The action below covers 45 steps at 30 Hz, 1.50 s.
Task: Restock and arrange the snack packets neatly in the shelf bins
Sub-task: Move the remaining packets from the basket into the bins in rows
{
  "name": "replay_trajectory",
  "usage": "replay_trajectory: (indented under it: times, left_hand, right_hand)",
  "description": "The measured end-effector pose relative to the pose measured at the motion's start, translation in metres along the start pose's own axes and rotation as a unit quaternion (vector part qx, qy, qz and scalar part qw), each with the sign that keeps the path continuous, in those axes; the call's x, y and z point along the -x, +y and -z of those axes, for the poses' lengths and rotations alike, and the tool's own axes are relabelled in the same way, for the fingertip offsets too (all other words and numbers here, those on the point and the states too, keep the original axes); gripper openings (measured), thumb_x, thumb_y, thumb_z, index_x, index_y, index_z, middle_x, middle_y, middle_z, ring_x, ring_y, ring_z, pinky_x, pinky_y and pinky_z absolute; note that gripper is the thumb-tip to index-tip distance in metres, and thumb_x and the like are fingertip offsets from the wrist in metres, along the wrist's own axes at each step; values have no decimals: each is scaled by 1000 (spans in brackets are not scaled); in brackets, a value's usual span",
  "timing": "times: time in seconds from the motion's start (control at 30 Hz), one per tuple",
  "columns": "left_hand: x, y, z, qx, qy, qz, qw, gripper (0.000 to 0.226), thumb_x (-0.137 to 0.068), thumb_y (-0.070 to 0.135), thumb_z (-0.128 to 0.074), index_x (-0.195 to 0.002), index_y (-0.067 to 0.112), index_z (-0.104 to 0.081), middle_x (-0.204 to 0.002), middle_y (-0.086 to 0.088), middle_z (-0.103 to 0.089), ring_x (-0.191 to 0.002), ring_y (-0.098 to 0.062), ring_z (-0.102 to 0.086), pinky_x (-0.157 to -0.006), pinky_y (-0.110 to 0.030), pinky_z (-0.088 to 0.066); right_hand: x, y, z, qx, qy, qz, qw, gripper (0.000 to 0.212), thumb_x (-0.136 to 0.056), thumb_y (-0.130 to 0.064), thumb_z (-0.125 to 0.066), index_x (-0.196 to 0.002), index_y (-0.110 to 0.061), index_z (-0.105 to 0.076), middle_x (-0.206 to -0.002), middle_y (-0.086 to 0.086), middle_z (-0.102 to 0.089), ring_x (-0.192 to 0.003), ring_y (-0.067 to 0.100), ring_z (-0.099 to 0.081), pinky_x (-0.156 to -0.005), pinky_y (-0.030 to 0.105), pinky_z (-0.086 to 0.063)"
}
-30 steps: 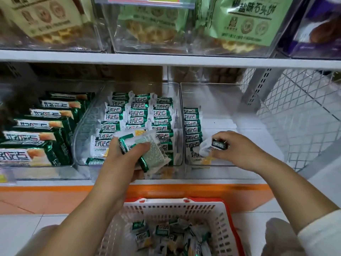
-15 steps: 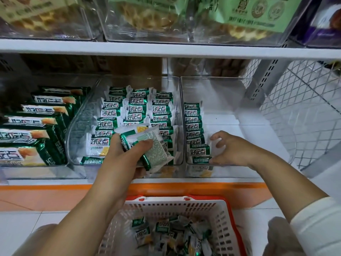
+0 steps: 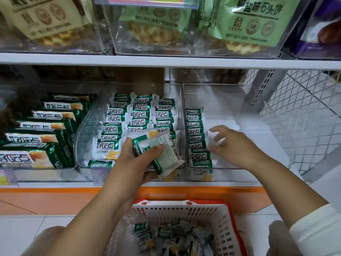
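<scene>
My left hand (image 3: 136, 161) grips a small stack of green-and-white snack packets (image 3: 162, 150) in front of the middle clear bin (image 3: 86, 130), which is full of rows of the same packets. My right hand (image 3: 234, 145) is inside the right clear bin (image 3: 258, 126), fingers spread and empty, just right of a single row of upright packets (image 3: 195, 133) along that bin's left wall. The rest of the right bin is bare.
A white and red basket (image 3: 184, 215) with several loose packets sits on the floor below my hands. Larger green packs (image 3: 42, 126) fill the left bin. Clear bins of waffle bags (image 3: 254, 19) stand on the upper shelf. A wire mesh panel (image 3: 304, 111) closes the right side.
My right hand set its packet at the front of the row in the right bin and let go; its fingers have since spread. The left hand still holds its stack.
</scene>
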<state>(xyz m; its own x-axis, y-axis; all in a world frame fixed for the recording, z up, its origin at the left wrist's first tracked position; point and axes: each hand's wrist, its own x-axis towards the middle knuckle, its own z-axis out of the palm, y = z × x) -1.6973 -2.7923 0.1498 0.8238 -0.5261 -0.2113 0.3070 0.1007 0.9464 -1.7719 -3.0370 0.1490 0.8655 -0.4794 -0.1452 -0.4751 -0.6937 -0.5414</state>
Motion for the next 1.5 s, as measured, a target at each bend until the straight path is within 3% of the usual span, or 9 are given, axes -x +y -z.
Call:
replay_trajectory:
  times: [0.07,0.17,0.27,0.47,0.57,0.67,0.93,1.13,1.5]
  left_hand:
    - [1,1,-4,32,-17,5,999,40,-72,23,-73,-106,16,-52,-107,-12,-73,-85,-30,-74,-68,-40,-59]
    - [4,1,-14,60,-43,17,997,37,-75,18,-71,-103,16,-47,-95,-9,-75,-76,-25,-74,-65,-38,-59]
    - [7,-1,-24,71,-64,31,995,44,-74,19,-72,-110,13,-48,-95,-7,-75,-74,-21,-73,-82,-49,-58]
    - [18,-11,-37,62,-46,48,996,51,-77,20,-73,-121,12,-48,-102,-10,-72,-82,-18,-74,-64,-32,-57]
    - [19,-13,-36,71,-42,59,995,67,-73,29,-74,-132,17,-44,-114,-15,-70,-88,-24,-73,-68,-35,-58]
    - [16,-9,-30,83,-57,47,994,68,-76,28,-71,-136,18,-42,-114,-17,-70,-95,-33,-72,-75,-44,-61]
    - [6,0,-18,-28,-48,-22,998,77,-63,17,-91,-124,27,-46,-102,-1,-74,-99,-23,-72,-79,-34,-60]
    - [5,-6,-21,-35,-18,-19,999,46,-78,6,-78,-113,21,-53,-93,-4,-74,-79,-16,-74,-60,-24,-57]
    - [-6,2,-33,-46,-39,-20,998,63,-63,14,-81,-117,22,-50,-99,-10,-73,-85,-27,-75,-67,-37,-62]
  right_hand:
    - [23,-21,8,-120,93,55,987,20,-88,-37,-65,-107,-35,-58,-94,-7,-65,-82,12,-61,-69,24,-44]
    - [64,-47,4,-254,-7,63,965,15,-88,-46,-60,-102,-39,-59,-93,-9,-67,-73,4,-65,-64,18,-51]
    - [87,-48,-13,-238,-33,51,969,38,-81,-54,-64,-116,-46,-52,-105,-19,-60,-87,1,-64,-78,24,-54]
    - [97,-51,-29,-196,12,123,973,67,-69,-47,-80,-120,-49,-37,-120,-24,-42,-103,-5,-56,-81,19,-53]
    - [96,-53,-38,-170,45,147,973,63,-73,-39,-78,-117,-48,-34,-119,-20,-43,-102,2,-57,-83,29,-54]
    - [89,-53,-27,-220,26,107,969,47,-78,-29,-73,-115,-44,-47,-113,-20,-56,-98,-4,-58,-78,14,-51]
    - [77,-51,-7,-465,-159,-48,870,26,-99,-20,-39,-112,-6,-57,-90,24,-70,-70,33,-68,-52,32,-46]
    - [78,-53,-9,-379,-149,-16,913,57,-69,-58,-63,-112,-22,-62,-95,9,-72,-74,25,-70,-61,37,-57]
    - [64,-43,-4,-402,-56,-2,914,33,-76,-20,-78,-105,-33,-69,-98,-4,-74,-91,12,-71,-76,29,-58]
